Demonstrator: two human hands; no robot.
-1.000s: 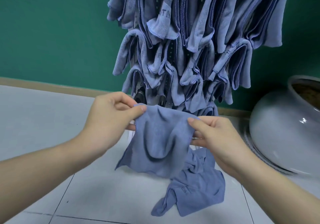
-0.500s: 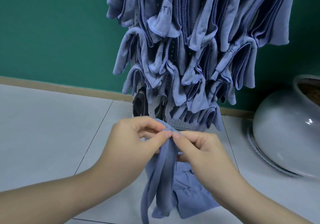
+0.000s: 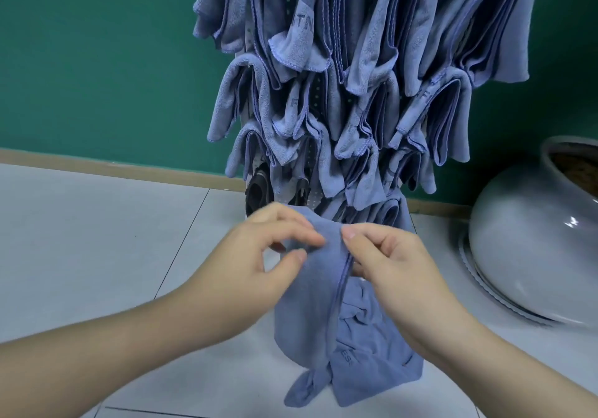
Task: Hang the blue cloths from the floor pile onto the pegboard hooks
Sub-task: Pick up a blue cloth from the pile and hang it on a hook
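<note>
Blue cloths already cover nearly the whole pegboard, so most of it looks done. Left hand and right hand both pinch 1 folded cloth low before it; 1 more cloth waits on the floor.

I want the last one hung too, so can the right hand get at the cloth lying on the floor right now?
Probably not yet: the right hand is pinching the folded cloth together with the left hand, and that cloth hangs over part of the floor cloth.
</note>
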